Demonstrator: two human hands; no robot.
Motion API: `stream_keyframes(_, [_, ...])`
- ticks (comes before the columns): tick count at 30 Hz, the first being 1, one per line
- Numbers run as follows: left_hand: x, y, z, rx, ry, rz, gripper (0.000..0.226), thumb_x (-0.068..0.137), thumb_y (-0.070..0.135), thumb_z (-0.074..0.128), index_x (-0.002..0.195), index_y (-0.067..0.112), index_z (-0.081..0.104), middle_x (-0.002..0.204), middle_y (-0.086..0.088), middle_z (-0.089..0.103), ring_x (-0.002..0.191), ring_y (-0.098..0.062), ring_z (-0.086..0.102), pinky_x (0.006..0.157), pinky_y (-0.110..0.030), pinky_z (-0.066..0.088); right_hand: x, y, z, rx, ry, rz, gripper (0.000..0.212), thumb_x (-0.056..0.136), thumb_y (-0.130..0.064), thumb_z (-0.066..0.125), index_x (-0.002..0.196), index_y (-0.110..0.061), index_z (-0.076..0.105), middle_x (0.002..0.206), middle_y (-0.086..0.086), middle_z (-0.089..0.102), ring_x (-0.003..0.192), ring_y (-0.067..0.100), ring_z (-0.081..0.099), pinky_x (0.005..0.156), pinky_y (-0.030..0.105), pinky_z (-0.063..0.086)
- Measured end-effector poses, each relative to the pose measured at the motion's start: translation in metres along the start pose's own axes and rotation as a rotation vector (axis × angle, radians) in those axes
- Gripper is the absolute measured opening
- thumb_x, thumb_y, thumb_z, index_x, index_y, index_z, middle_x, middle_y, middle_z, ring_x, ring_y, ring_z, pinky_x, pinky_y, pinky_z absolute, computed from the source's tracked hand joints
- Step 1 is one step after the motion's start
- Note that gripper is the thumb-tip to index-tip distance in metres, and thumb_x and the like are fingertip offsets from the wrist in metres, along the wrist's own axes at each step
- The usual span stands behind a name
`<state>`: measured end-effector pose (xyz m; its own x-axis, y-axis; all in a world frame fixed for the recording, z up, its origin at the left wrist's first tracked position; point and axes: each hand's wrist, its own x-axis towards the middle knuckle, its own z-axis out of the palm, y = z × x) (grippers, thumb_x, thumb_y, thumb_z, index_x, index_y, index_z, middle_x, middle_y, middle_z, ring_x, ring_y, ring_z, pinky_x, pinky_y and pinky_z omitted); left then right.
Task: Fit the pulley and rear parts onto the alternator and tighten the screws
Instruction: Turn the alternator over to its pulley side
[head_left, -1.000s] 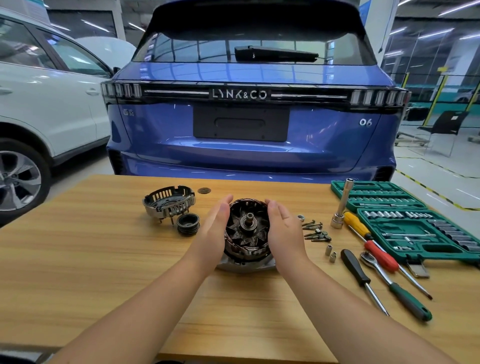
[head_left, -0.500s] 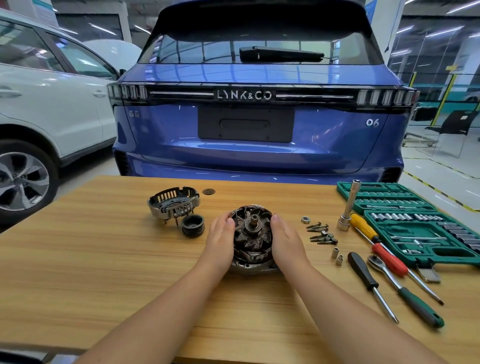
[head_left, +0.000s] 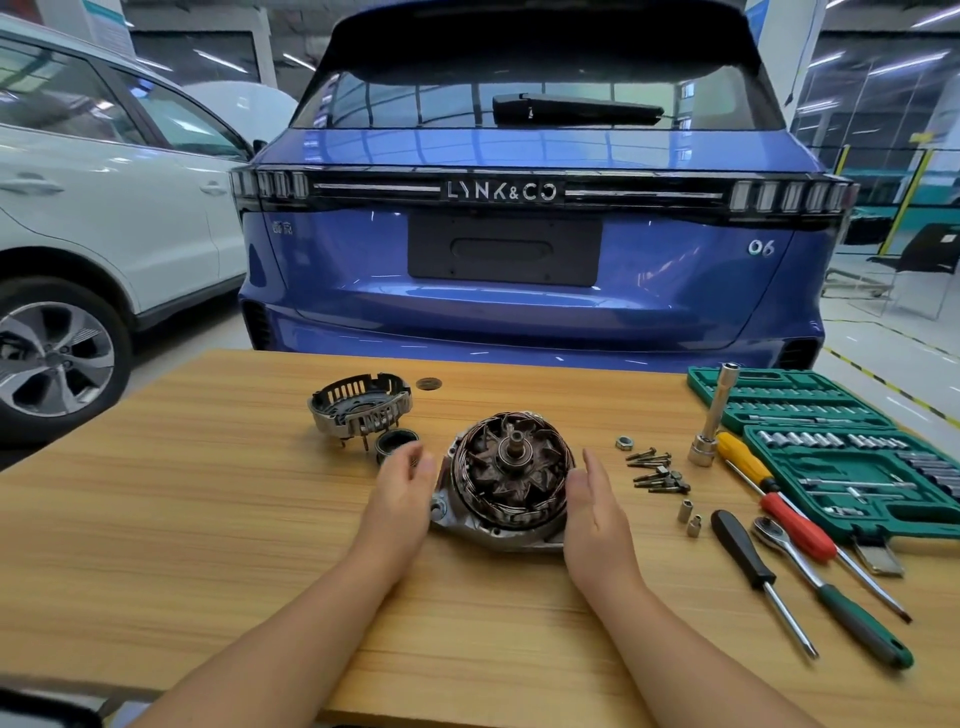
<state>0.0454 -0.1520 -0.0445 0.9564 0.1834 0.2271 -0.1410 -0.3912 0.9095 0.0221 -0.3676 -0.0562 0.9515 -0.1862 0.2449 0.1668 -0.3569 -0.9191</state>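
The round metal alternator body with copper windings (head_left: 511, 480) sits mid-tabletop on the light wooden table (head_left: 156, 519), shaft up. The person's left hand (head_left: 400, 486) and right hand (head_left: 595, 506) flank it with fingers straight and relaxed, holding nothing. The grey slotted rear cover (head_left: 361, 408) and the black pulley (head_left: 395, 444) lie toward the far edge, the dark screws (head_left: 657, 470) right of the body.
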Motion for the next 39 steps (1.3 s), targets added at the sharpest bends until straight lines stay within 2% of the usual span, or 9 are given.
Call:
stream_keyframes(5, [0.025, -0.006, -0.037, 0.245, 0.182, -0.007, 0.054, 0.092, 0.031, 0.069, 0.140, 0.021, 0.046, 0.132, 0.000, 0.051, 0.116, -0.017, 0.053, 0.089, -0.032, 0.045, 0.000, -0.003, 0.001, -0.033, -0.011, 0.033, 0.087, 0.088, -0.072, 0.021, 0.157, -0.021, 0.031, 0.158, -0.004, 0.040, 0.146, 0.014, 0.032, 0.114, 0.025, 0.024])
stream_keyframes(10, [0.048, -0.010, -0.071, 0.612, 0.186, -0.153, 0.080, 0.085, 0.031, 0.075, 0.151, 0.038, 0.030, 0.148, -0.008, 0.038, 0.131, -0.029, 0.042, 0.100, -0.047, 0.046, 0.001, -0.003, 0.000, -0.017, -0.015, 0.035, 0.084, 0.089, -0.072, 0.021, 0.150, -0.019, 0.044, 0.146, -0.003, 0.054, 0.138, 0.016, 0.044, 0.116, 0.038, 0.035])
stream_keyframes(16, [0.070, -0.004, -0.085, 1.061, 0.035, 0.003, 0.083, 0.088, 0.041, 0.071, 0.155, 0.039, 0.022, 0.165, 0.002, 0.018, 0.147, -0.029, 0.024, 0.112, -0.048, 0.037, 0.001, -0.005, 0.001, 0.007, -0.001, 0.029, 0.076, 0.088, -0.072, 0.022, 0.139, -0.025, 0.053, 0.117, -0.021, 0.056, 0.119, 0.007, 0.049, 0.093, 0.023, 0.035])
stream_keyframes(18, [0.074, -0.004, -0.083, 1.059, -0.025, 0.010, 0.082, 0.089, 0.038, 0.070, 0.156, 0.035, 0.022, 0.161, 0.005, 0.029, 0.141, -0.026, 0.035, 0.107, -0.046, 0.044, 0.001, -0.004, 0.001, 0.014, -0.009, 0.031, 0.070, 0.088, -0.073, 0.022, 0.129, -0.027, 0.055, 0.118, -0.021, 0.059, 0.118, 0.007, 0.051, 0.093, 0.023, 0.041])
stream_keyframes(21, [0.076, -0.002, -0.077, 1.015, -0.014, -0.003, 0.076, 0.090, 0.030, 0.069, 0.154, 0.032, 0.027, 0.151, 0.003, 0.042, 0.127, -0.025, 0.047, 0.093, -0.042, 0.050, 0.003, -0.002, 0.001, 0.008, -0.008, 0.035, 0.075, 0.091, -0.073, 0.022, 0.138, -0.023, 0.054, 0.127, -0.010, 0.062, 0.123, 0.011, 0.053, 0.100, 0.031, 0.042])
stream_keyframes(28, [0.080, -0.007, -0.069, 1.001, 0.012, -0.001, 0.065, 0.093, 0.024, 0.066, 0.150, 0.024, 0.034, 0.141, -0.002, 0.040, 0.115, -0.024, 0.050, 0.076, -0.034, 0.047, 0.004, 0.002, 0.001, 0.008, -0.012, 0.044, 0.086, 0.088, -0.083, 0.020, 0.139, -0.022, 0.053, 0.129, -0.007, 0.063, 0.122, 0.013, 0.054, 0.103, 0.037, 0.044])
stream_keyframes(31, [0.076, -0.010, -0.066, 0.988, 0.003, 0.000, 0.069, 0.092, 0.025, 0.067, 0.151, 0.025, 0.031, 0.144, -0.003, 0.037, 0.116, -0.024, 0.049, 0.077, -0.033, 0.050, 0.004, 0.001, 0.000, 0.019, -0.003, 0.041, 0.090, 0.080, -0.086, 0.018, 0.132, -0.024, 0.057, 0.116, -0.014, 0.065, 0.112, 0.007, 0.057, 0.090, 0.029, 0.045])
stream_keyframes(35, [0.073, -0.014, -0.065, 0.970, -0.004, -0.004, 0.072, 0.091, 0.023, 0.069, 0.151, 0.025, 0.029, 0.150, -0.003, 0.032, 0.120, -0.025, 0.050, 0.075, -0.033, 0.050, 0.005, 0.002, 0.000, 0.005, 0.023, 0.049, 0.065, 0.095, -0.071, 0.026, 0.129, -0.026, 0.059, 0.105, -0.022, 0.063, 0.102, 0.002, 0.057, 0.078, 0.014, 0.038])
stream_keyframes(39, [0.070, -0.015, -0.064, 0.939, -0.017, -0.016, 0.082, 0.091, 0.024, 0.069, 0.156, 0.026, 0.020, 0.158, -0.002, 0.024, 0.130, -0.026, 0.045, 0.083, -0.036, 0.051, 0.006, 0.004, -0.001, 0.000, 0.023, 0.060, 0.061, 0.098, -0.066, 0.027, 0.132, -0.025, 0.058, 0.111, -0.018, 0.063, 0.110, 0.010, 0.056, 0.080, 0.020, 0.039])
